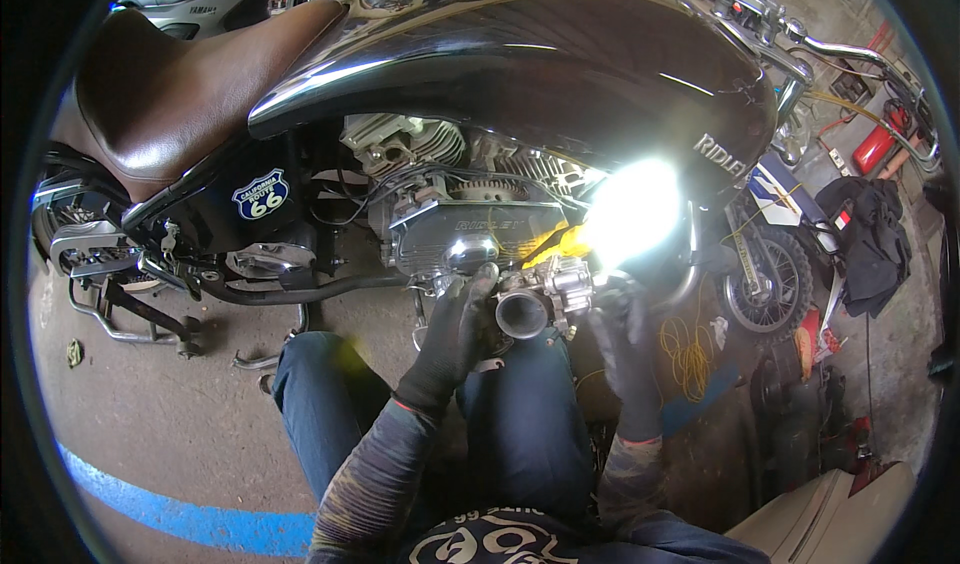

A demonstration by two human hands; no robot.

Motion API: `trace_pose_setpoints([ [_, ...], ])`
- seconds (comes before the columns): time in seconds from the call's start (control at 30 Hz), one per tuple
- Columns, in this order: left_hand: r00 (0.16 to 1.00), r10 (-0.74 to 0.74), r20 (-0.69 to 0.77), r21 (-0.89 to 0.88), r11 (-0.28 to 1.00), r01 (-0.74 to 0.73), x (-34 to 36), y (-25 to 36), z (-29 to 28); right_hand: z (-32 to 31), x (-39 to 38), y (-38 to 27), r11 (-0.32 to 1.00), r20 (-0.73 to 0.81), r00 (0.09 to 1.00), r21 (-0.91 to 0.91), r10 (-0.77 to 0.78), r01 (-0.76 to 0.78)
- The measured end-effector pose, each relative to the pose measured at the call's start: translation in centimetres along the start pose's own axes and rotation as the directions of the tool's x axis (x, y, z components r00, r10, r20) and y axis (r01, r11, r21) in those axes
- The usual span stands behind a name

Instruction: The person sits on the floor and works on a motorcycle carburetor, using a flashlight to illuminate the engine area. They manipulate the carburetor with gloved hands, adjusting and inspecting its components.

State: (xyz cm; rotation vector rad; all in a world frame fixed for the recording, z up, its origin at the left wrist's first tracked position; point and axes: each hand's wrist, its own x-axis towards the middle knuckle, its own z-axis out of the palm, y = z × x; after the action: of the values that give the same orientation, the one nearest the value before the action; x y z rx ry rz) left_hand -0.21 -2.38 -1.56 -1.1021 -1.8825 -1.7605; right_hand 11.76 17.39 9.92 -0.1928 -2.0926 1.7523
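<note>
A metal carburetor (568, 286) with a round dark intake mouth is held up above my knees, in front of the motorcycle's engine. My left hand (462, 326), in a dark glove, grips it from its left side. Close to its right side is my right hand (626, 336), gloved too, with the fingers curled together. Glare from a bright lamp (630, 214) washes out those fingertips, so what they hold cannot be made out. Just behind the carburetor lies something yellow (555, 246), against the black engine cover (478, 228).
The motorcycle's dark tank (520, 64) and brown seat (200, 84) stretch across the top. A yellow cord (688, 359) lies coiled on the floor at right. Beyond it stand a dirt-bike wheel (768, 282) and a dark draped cloth (866, 239). A beige case (835, 519) sits at lower right.
</note>
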Motion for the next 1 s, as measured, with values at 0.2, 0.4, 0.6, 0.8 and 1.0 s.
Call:
trace_pose_setpoints([
  [0.2,0.712,-0.501,0.491,-0.829,-0.019,0.559,2.4,3.1,-0.9,0.5,2.1,-3.3,0.999,0.294,0.956,0.027,0.02,-0.029],
  [0.4,0.864,-0.493,0.103,-0.811,0.461,0.36,2.7,4.9,-3.5,2.1,3.9,1.5,0.981,0.258,0.962,0.193,-0.085,0.034],
  [0.6,0.823,-0.521,0.224,-0.278,0.776,0.567,0.8,1.9,-8.4,4.4,1.9,5.7,0.479,0.277,0.954,0.826,0.117,-0.298],
  [0.8,0.778,-0.619,-0.109,-0.703,0.602,0.38,-1.0,0.1,-5.3,9.1,-0.6,4.7,0.256,0.444,0.886,0.848,0.133,-0.464],
  [1.0,0.812,-0.583,0.045,-0.997,0.019,0.069,-3.9,-0.7,-5.7,12.6,-2.4,3.1,0.148,0.637,0.725,0.716,0.26,-0.682],
])
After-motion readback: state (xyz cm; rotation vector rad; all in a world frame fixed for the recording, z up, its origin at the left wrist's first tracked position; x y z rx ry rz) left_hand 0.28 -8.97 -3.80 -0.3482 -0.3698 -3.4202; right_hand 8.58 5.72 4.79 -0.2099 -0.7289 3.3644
